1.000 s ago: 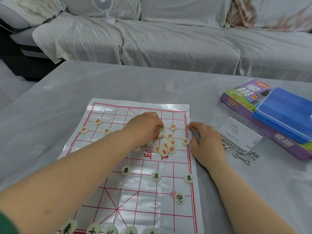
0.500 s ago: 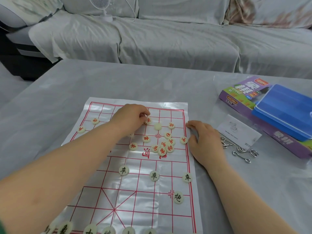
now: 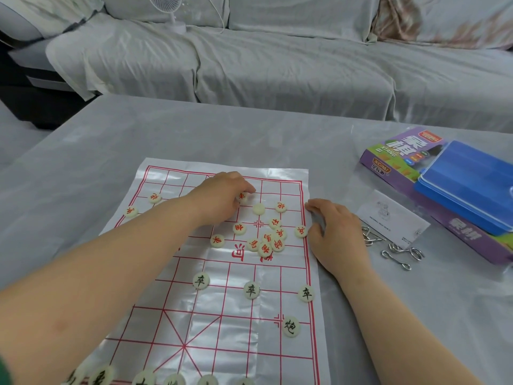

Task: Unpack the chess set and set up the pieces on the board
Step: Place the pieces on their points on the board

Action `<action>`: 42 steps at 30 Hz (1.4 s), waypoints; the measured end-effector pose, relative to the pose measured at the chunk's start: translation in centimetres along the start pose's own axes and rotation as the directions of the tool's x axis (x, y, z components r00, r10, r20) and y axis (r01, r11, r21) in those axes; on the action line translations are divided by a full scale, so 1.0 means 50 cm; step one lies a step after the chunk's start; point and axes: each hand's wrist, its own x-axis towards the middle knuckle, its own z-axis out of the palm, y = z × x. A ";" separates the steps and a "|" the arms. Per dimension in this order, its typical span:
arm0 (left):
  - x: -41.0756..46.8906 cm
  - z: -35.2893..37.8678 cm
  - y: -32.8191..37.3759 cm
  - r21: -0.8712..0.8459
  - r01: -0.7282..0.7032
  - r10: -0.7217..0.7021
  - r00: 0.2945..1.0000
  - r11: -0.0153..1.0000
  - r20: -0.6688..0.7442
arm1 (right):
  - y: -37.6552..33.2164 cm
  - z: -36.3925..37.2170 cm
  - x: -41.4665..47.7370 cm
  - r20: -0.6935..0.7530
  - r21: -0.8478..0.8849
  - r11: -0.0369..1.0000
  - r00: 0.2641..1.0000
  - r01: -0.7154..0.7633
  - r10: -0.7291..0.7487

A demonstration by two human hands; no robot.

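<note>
A shiny plastic chess board (image 3: 177,323) with red grid lines lies flat on the table. My left hand (image 3: 222,195) reaches over its far half, fingertips pinching a round white red-marked piece (image 3: 242,196). A cluster of red-marked pieces (image 3: 268,240) lies near the middle river line, one blank-faced piece (image 3: 258,209) beside them. Black-marked pieces (image 3: 251,290) stand on the near half, more along the bottom edge. My right hand (image 3: 330,232) rests flat on the board's right edge, fingers relaxed.
A purple chess box (image 3: 399,154) with a blue plastic case (image 3: 466,184) on it sits at the right. A white leaflet (image 3: 394,218) and metal ring puzzles (image 3: 397,250) lie beside my right hand. A covered sofa (image 3: 277,65) with a small fan (image 3: 172,12) stands behind the table.
My left hand moved from the cluster to the left and farther up the board, carrying a red piece. Right hand stayed on the board's edge.
</note>
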 end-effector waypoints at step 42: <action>0.169 0.007 0.112 -0.005 -0.088 0.087 0.991 0.996 -0.102 | 0.010 0.006 0.005 -0.021 0.025 0.998 0.998 0.056 -0.055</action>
